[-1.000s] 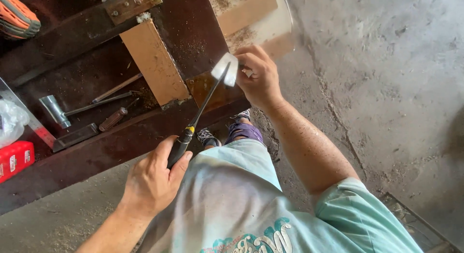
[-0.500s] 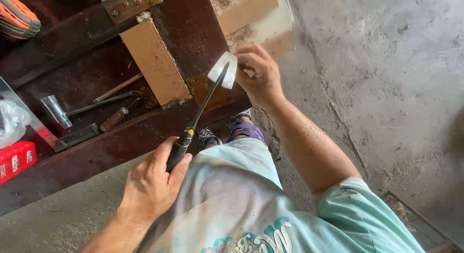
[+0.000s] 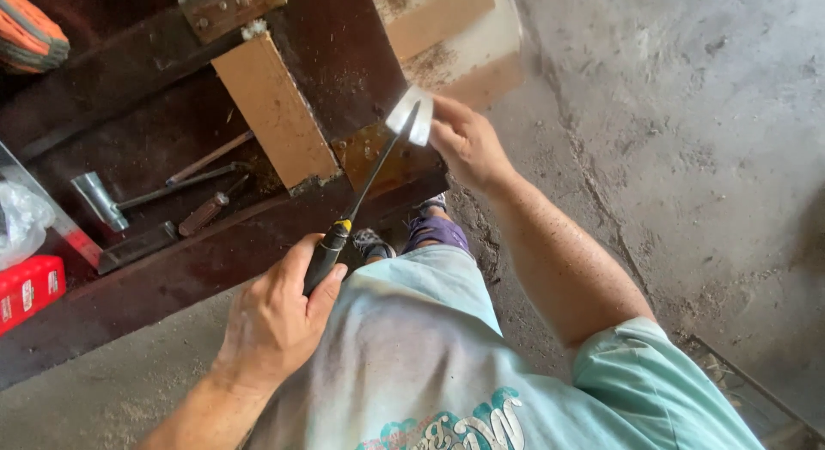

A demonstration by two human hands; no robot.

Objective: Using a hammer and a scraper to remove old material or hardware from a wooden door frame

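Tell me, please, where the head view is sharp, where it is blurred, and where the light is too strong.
Head view: the left hand and file look fairly sharp; the right hand is slightly soft; the small metal piece it holds glares almost white; the dark wooden bench lies in shadow.

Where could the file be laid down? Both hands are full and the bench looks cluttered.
Bare dark wood lies along the bench's front rail, below the hammer. The recess around the hammer, rods and red box is crowded. The concrete floor right of the right hand is open.

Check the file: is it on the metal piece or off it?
On it: the file tip lies across the metal piece held in the right hand.
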